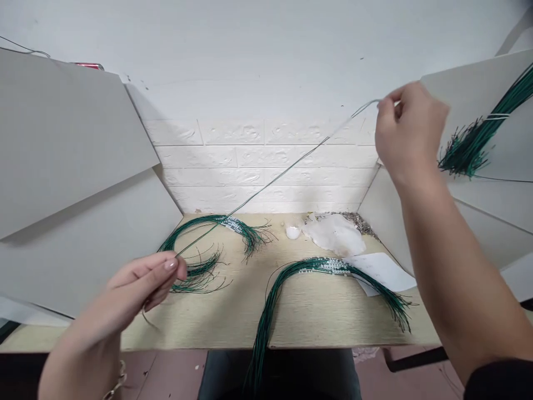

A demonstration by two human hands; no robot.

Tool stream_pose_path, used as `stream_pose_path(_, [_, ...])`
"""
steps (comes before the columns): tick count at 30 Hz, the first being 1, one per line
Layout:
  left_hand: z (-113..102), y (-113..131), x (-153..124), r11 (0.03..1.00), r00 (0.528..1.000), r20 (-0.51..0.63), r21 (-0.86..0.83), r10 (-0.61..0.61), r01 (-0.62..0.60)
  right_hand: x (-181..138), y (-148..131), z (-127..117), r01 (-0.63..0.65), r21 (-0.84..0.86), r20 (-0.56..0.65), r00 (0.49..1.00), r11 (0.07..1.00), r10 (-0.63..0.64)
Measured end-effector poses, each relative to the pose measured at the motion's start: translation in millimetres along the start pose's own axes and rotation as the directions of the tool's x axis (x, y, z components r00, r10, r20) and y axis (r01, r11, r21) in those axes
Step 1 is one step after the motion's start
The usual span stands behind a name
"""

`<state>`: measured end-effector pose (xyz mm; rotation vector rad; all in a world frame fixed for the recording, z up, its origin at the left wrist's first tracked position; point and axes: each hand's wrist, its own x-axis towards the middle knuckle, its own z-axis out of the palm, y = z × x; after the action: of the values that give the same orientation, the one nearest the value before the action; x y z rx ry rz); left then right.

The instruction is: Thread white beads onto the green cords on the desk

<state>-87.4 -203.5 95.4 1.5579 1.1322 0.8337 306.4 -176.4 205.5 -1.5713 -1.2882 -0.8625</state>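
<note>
A single thin green wire (pixel 287 166) stretches taut across the view from lower left to upper right. My left hand (pixel 144 283) pinches its lower end above the wooden table. My right hand (pixel 410 130) is raised high at the right and pinches the wire's upper end. Under the wire, a curved bundle of green wires (pixel 200 244) with a white taped band lies on the table (pixel 308 316). A second, longer bundle (pixel 291 278) arcs over the table's front edge.
Grey cardboard panels (pixel 75 178) flank the table on both sides. Another green wire bundle (pixel 478 141) lies on the right panel. White plastic scraps (pixel 333 233) and paper (pixel 383 269) lie at the back right. A white brick-pattern wall is behind.
</note>
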Motion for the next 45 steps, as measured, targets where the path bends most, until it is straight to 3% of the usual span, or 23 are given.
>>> stream_pose_path(2, [-22, -16, 7, 0.983, 0.996, 0.006, 0.160, -0.091, 0.089, -6, 10, 22, -0.060, -0.102, 0.188, 0.979, 0.993, 0.079])
stream_pose_path(3, [-31, -25, 12, 0.970, 0.985, 0.030, 0.183, -0.169, 0.161, -10, 11, 32, -0.037, -0.123, 0.346, 0.935, 0.992, 0.077])
stream_pose_path(4, [-38, -34, 17, 0.963, 0.973, 0.034, 0.157, -0.229, 0.221, -15, 9, 40, 0.003, -0.112, 0.523, 0.850, 0.994, 0.057])
stream_pose_path(6, [-48, -51, 31, 0.955, 0.954, 0.042, 0.017, -0.297, 0.297, -23, 0, 54, 0.062, -0.051, 0.815, 0.579, 0.997, 0.006])
stream_pose_path(8, [-55, -65, 45, 0.928, 0.958, 0.060, -0.241, -0.279, 0.285, -27, -12, 67, 0.053, 0.000, 0.944, 0.331, 0.999, -0.017])
stream_pose_path(10, [-61, -75, 59, 0.848, 0.984, -0.045, -0.515, -0.172, 0.124, -30, -26, 82, -0.035, 0.056, 0.981, 0.189, 0.998, -0.048])
stream_pose_path(12, [-68, -84, 72, 0.714, 0.972, -0.215, -0.696, -0.095, -0.084, -37, -43, 102, -0.209, 0.130, 0.985, 0.136, 0.969, -0.103])
stream_pose_path(13, [-71, -89, 79, 0.651, 0.953, -0.281, -0.746, -0.113, -0.142, -44, -54, 113, -0.316, 0.157, 0.984, 0.129, 0.935, -0.122])
stream_pose_path(15, [-74, -100, 89, 0.598, 0.914, -0.324, -0.792, -0.243, -0.122, -64, -76, 137, -0.497, 0.184, 0.982, 0.137, 0.848, -0.132])
stream_pose_path(16, [-74, -107, 94, 0.613, 0.889, -0.327, -0.787, -0.322, -0.067, -76, -87, 149, -0.583, 0.198, 0.979, 0.150, 0.788, -0.135])
stream_pose_path(19, [-68, -126, 103, 0.760, 0.790, -0.417, -0.643, -0.450, 0.095, -118, -118, 180, -0.640, 0.204, 0.979, 0.140, 0.741, -0.148])
stream_pose_path(22, [-64, -136, 107, 0.890, 0.741, -0.549, -0.434, -0.387, 0.143, -150, -139, 202, -0.673, 0.235, 0.972, 0.183, 0.701, -0.150])
stream_pose_path(27, [-71, -137, 106, 0.974, 0.767, -0.623, 0.034, -0.155, 0.225, -161, -151, 220, -0.698, 0.350, 0.926, 0.361, 0.625, -0.115])
stream_pose_path(31, [-81, -140, 102, 0.827, 0.756, -0.652, 0.399, -0.048, 0.397, -159, -155, 223, -0.682, 0.447, 0.863, 0.498, 0.579, -0.079])
stream_pose_path(33, [-83, -139, 98, 0.689, 0.793, -0.609, 0.564, -0.025, 0.455, -162, -156, 225, -0.668, 0.479, 0.843, 0.531, 0.570, -0.087])
stream_pose_path(36, [-75, -130, 90, 0.403, 0.838, -0.545, 0.768, 0.006, 0.497, -173, -156, 230, -0.669, 0.460, 0.860, 0.498, 0.584, -0.106])
stream_pose_path(38, [-64, -118, 89, 0.281, 0.839, -0.539, 0.818, 0.073, 0.502, -180, -157, 234, -0.675, 0.435, 0.878, 0.465, 0.595, -0.114])
stream_pose_path(40, [-48, -101, 97, 0.239, 0.866, -0.475, 0.869, 0.158, 0.433, -185, -158, 236, -0.673, 0.421, 0.888, 0.444, 0.607, -0.124])
stream_pose_path(42, [-31, -84, 115, 0.244, 0.909, -0.343, 0.927, 0.237, 0.286, -187, -159, 237, -0.665, 0.414, 0.892, 0.432, 0.622, -0.132])
stream_pose_path(45, [-6, -63, 152, 0.219, 0.929, -0.145, 0.973, 0.341, 0.072, -187, -161, 235, -0.637, 0.411, 0.892, 0.430, 0.652, -0.142])
